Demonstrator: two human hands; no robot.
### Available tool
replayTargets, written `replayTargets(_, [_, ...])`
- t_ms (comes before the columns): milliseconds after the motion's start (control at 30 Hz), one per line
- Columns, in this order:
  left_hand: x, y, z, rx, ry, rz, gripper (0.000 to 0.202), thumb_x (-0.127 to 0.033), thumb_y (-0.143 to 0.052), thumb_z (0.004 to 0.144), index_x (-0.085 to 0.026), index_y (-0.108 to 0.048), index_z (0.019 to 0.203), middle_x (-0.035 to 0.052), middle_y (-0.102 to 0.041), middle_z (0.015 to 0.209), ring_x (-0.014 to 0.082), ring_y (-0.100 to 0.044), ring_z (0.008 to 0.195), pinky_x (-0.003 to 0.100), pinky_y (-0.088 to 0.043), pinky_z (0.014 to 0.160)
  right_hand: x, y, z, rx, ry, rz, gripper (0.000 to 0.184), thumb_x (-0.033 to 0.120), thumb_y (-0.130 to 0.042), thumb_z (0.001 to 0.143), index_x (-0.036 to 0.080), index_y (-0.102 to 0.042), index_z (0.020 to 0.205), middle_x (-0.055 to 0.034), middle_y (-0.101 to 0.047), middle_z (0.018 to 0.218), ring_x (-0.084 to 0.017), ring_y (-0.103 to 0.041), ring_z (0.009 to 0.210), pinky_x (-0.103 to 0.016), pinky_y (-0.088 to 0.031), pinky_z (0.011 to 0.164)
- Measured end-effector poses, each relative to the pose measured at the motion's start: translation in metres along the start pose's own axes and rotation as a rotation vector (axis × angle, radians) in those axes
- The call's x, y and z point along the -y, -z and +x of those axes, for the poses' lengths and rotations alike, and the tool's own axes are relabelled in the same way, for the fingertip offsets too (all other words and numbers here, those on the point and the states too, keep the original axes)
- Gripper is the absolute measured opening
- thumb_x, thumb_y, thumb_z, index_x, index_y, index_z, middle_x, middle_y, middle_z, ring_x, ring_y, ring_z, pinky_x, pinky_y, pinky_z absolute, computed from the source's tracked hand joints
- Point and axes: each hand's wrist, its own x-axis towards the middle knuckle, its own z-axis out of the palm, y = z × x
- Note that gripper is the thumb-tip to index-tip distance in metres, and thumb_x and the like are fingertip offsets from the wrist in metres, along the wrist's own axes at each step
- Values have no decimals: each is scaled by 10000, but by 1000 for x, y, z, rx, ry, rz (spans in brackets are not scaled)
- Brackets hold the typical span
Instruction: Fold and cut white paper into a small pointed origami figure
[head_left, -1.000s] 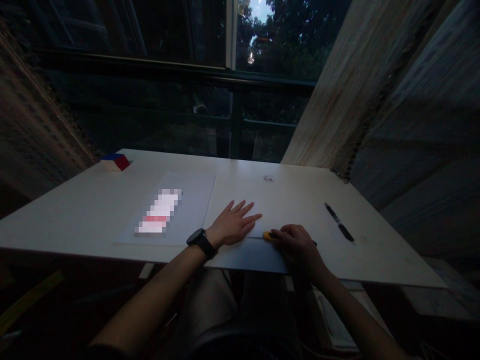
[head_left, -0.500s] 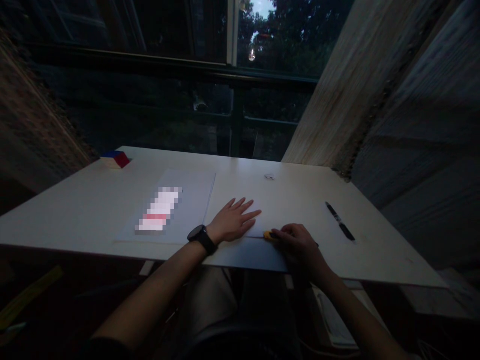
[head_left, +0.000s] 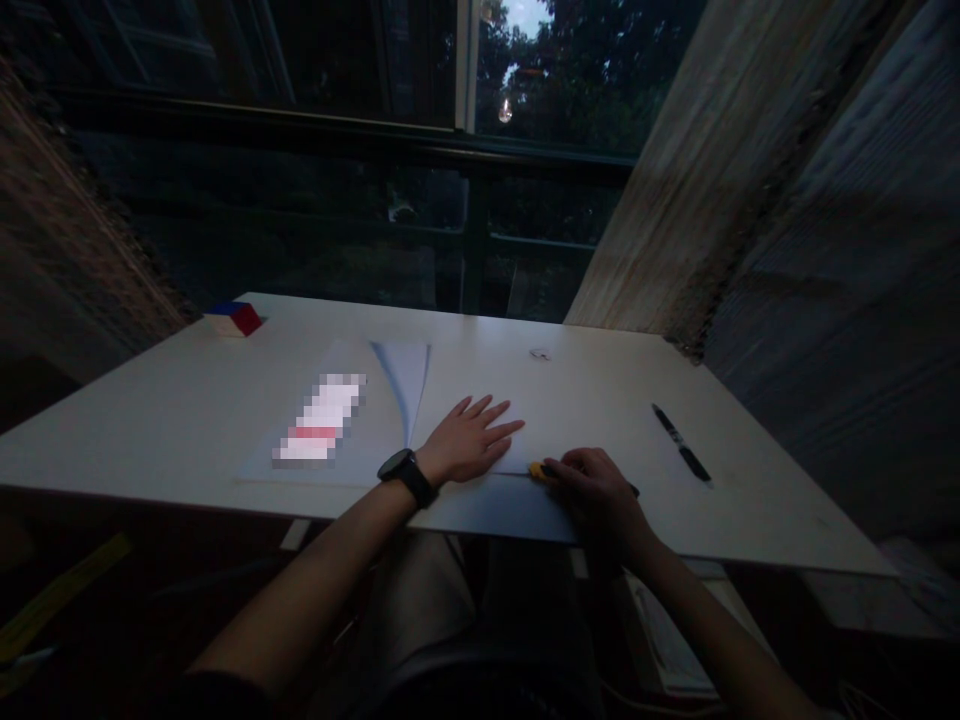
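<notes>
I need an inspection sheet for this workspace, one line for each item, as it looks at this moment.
Surface: white table, dimly lit.
Job's things: white sheet lying flat; yellow-tipped tool at its near edge.
Clutter: black pen at right; coloured cube at far left corner; second sheet, one corner curled up; small pale object, unclear.
Hands: left hand flat and open on the white sheet; right hand closed on the yellow-tipped tool.
Cables: nothing seen.
Surroundings: dark window, trees outside.

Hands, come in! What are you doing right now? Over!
Left hand open, flat on the paper sheet. Right hand shut on yellow cutter, tip at the sheet. Black pen lies apart, to the right.
</notes>
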Motion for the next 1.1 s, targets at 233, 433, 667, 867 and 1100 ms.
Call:
replayTargets(233, [0, -1, 1, -7, 0, 6, 462, -452, -182, 911, -365, -286, 1352, -5, -275, 1446, 235, -228, 1314, 458, -142, 1045, -1, -1, -1, 3, 15, -27, 305, 172, -516, 792, 216, -614, 1078, -87, -544, 816, -171, -465, 717, -292, -387, 590])
replayTargets(433, [-1, 0, 0, -7, 8, 2, 460, -449, -187, 911, -363, -285, 1352, -5, -274, 1446, 233, -227, 1314, 456, -136, 1046, 0, 2, -5, 12, -7, -14, 290, 185, -506, 806, 210, -623, 1071, -90, -544, 799, -170, -466, 712, -288, -387, 585])
replayTargets(667, [0, -1, 1, 1, 4, -11, 464, -452, -187, 909, -366, -273, 1357, -9, -263, 1451, 236, -222, 1315, 458, -126, 1047, 3, 8, -6, -3, 0, -3, 290, 214, -497, 814, 207, -623, 1075, -92, -546, 789, -167, -468, 699, -281, -389, 571])
replayTargets(867, [0, 0, 1, 7, 3, -13, 461, -449, -188, 909, -372, -275, 1355, -20, -262, 1451, 238, -221, 1316, 459, -121, 1047, 2, 2, 0, 6, 28, -9, 288, 197, -507, 809, 218, -620, 1074, -84, -545, 793, -166, -464, 712, -287, -390, 585])
replayTargets(1100, [1, -2, 1, -17, -4, -11, 457, -443, -191, 910, -370, -286, 1351, -14, -279, 1444, 234, -230, 1313, 463, -134, 1045, 0, 3, -1, 2, 63, 0, 291, 171, -509, 806, 197, -621, 1074, -93, -545, 792, -172, -459, 728, -284, -391, 592])
